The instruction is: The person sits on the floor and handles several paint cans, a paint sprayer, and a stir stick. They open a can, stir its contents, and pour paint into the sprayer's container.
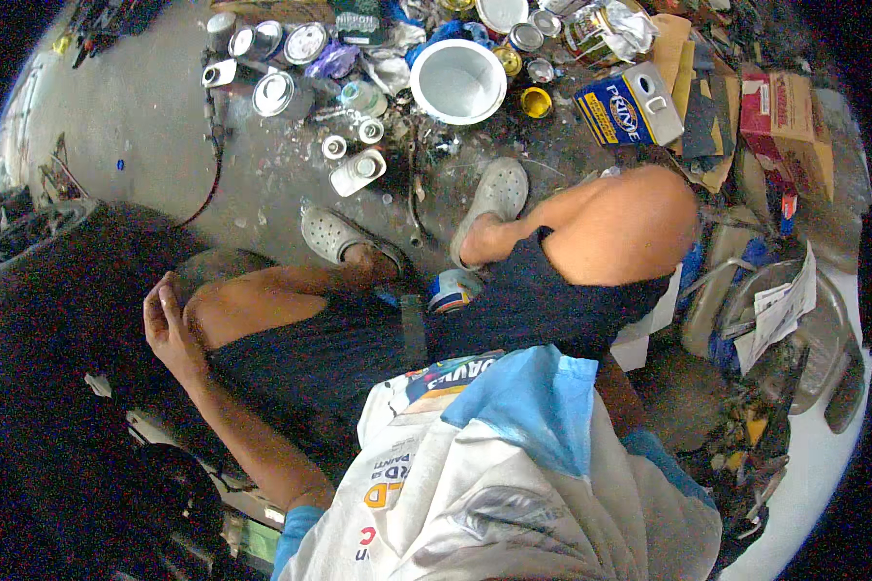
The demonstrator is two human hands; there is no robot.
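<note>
Stock as I read it from the head view, largest first:

- Concrete floor (145, 116): paint-spattered and crowded at the far edge.
- Cardboard box (790, 126): far right, among scrap board.
- Metal basin (824, 339): right, with papers lying in it.
- White bucket (458, 80): open, and as far as I can see nothing is in it.
- Blue-and-white rectangular can (630, 105): just right of the bucket, cap on.
- Grey clogs (334, 235): on both feet, planted apart.
- Small tin (452, 289): on the floor between the legs, just behind the right clog. This is the item nearest the work.
- Left hand (170, 324): resting against the left knee, fingers loosely curled together, clamped on nothing.
- Right hand: hidden behind shirt and thigh, so I cannot tell its fingers.

Progress, my judgement: barely begun. Most round tins (273, 94) beyond the feet are lidded, I see no brush or opener, and the small tin is untouched.
</note>
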